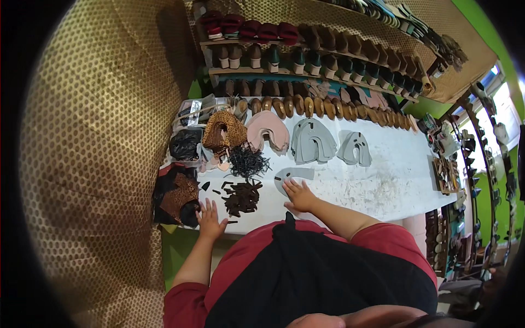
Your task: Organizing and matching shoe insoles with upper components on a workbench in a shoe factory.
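Observation:
My right hand (297, 193) lies with spread fingers on a curved grey shoe-upper piece (301, 174) near the table's front. Small dark marks or tabs show on that piece. At the left, my left hand (210, 218) rests flat at the table's near edge, fingers apart, with a small dark strip (232, 222) by its thumb. Just beyond it is a heap of short dark brown strips (241, 198). Behind that heap sits a tangle of thin black strips (247, 160). Stacks of grey uppers (313, 143), smaller grey uppers (355, 148) and pink uppers (268, 129) stand farther back.
Leopard-print pieces (224, 131) and black bagged material (186, 145) crowd the table's left side. Brown shoe lasts (328, 109) line the back, below shelves (306, 72) of shoes and lasts. A tool rack (445, 175) stands at the right end. Patterned cloth (109, 164) hangs at left.

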Demonstrator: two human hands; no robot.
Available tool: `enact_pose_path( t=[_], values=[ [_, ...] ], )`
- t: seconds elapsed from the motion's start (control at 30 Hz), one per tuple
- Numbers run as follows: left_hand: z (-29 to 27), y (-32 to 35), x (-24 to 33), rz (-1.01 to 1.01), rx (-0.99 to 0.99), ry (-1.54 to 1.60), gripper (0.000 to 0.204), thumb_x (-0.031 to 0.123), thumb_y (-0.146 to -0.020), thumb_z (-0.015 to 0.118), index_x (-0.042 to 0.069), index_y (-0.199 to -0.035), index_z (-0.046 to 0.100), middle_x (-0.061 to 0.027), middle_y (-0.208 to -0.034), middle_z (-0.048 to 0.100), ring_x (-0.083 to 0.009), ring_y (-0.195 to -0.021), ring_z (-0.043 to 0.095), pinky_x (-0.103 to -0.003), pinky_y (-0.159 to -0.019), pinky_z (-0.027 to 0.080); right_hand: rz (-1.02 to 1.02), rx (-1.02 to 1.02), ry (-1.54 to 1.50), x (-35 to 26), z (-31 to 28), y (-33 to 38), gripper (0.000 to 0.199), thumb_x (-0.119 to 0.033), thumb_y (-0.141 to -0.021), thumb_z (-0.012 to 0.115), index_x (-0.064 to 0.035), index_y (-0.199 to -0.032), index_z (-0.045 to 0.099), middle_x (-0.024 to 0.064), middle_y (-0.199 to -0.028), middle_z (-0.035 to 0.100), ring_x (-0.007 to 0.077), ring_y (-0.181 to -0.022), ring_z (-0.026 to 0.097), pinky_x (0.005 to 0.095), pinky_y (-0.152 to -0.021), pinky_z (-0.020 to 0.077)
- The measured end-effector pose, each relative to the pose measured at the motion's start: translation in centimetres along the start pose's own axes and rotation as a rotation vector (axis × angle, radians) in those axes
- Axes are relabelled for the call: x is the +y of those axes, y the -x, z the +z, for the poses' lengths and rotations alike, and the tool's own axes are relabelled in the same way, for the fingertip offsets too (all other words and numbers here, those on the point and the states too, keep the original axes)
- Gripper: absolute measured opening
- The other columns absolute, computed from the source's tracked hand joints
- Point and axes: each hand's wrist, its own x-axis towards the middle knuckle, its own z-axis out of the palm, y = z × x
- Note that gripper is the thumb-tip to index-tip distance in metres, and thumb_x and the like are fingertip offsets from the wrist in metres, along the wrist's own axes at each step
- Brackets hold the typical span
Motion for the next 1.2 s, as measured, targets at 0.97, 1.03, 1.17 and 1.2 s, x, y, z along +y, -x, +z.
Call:
enact_pose_path(
  t=[0.97, 1.03, 1.17, 1.2],
  values=[
    [-3.5, -2.1, 1.2, -0.076, -0.532, -0.176, 0.130, 0.081, -0.065, 0.067, 0.021, -0.161, 0.004, -0.0100, -0.167, -0.012, -0.0423, -0.151, -0.014, -0.070, -0.114, 0.005, 0.358, -0.305, -0.035, -0.6, -5.4, -4.8, 0.066, -0.015, -0.092, 0.047, -0.0256, -0.155, 0.033, -0.0021, -0.163, 0.028, 0.0382, -0.151, 0.020, 0.0728, -0.111, 0.0228],
    [-3.5, -2.0, 1.3, -0.085, -0.557, -0.191, 0.130, 0.081, -0.065, 0.068, 0.022, -0.161, 0.003, -0.0098, -0.167, -0.013, -0.0422, -0.151, -0.015, -0.070, -0.114, 0.005, 0.328, -0.414, -0.014, 0.5, -6.5, -6.1, 0.067, -0.016, -0.093, 0.043, -0.0283, -0.157, 0.026, -0.0055, -0.167, 0.016, 0.0389, -0.152, 0.015, 0.0735, -0.112, 0.0199],
    [-3.6, -2.5, 1.2, -0.087, -0.591, -0.184, 0.132, 0.082, -0.064, 0.068, 0.023, -0.161, 0.001, -0.0094, -0.167, -0.015, -0.0419, -0.151, -0.016, -0.070, -0.114, 0.005, 0.295, -0.592, 0.126, -0.8, -6.7, -5.8, 0.068, -0.013, -0.093, 0.039, -0.0306, -0.157, 0.025, -0.0070, -0.166, 0.016, 0.0383, -0.152, 0.013, 0.0778, -0.109, 0.0189],
    [-3.6, -2.6, 1.3, -0.081, -0.591, -0.179, 0.133, 0.082, -0.063, 0.068, 0.023, -0.161, 0.002, -0.0094, -0.167, -0.015, -0.0418, -0.151, -0.016, -0.070, -0.114, 0.005, 0.274, -0.582, 0.123, -0.9, -5.6, -5.3, 0.068, -0.012, -0.093, 0.039, -0.0314, -0.157, 0.026, -0.0071, -0.166, 0.018, 0.0385, -0.152, 0.013, 0.0788, -0.108, 0.0187]
  ],
)
